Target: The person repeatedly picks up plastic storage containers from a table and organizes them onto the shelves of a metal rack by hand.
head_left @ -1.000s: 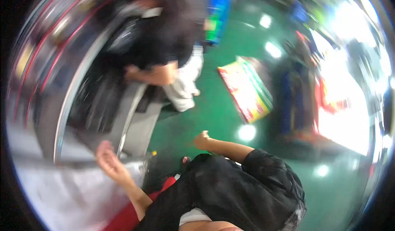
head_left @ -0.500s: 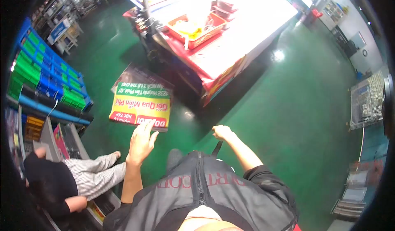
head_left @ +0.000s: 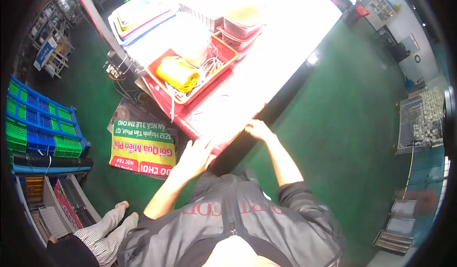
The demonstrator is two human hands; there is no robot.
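My left hand (head_left: 195, 157) is at the near corner of the red-covered table (head_left: 209, 119), fingers stretched out against the cover's edge. By the table's right edge is my right hand (head_left: 259, 130), its fingers curled in; what they hold, if anything, is hidden. On the table ahead stands a red-orange plastic basket (head_left: 202, 93). Inside it lie a yellow roll (head_left: 177, 74) and white cords (head_left: 212, 66). Lidded containers (head_left: 242, 26) are stacked behind the basket.
Colored trays (head_left: 143, 17) are stacked at the table's far left. A printed sign (head_left: 143, 148) lies on the green floor. At left are green and blue crates (head_left: 43, 119) and a person in striped trousers (head_left: 107, 233). A wire rack (head_left: 419, 119) stands at right.
I have moved closer to the table, which now fills more of the view. My left hand has gone from above the sign to the table corner, and my right hand to its edge.
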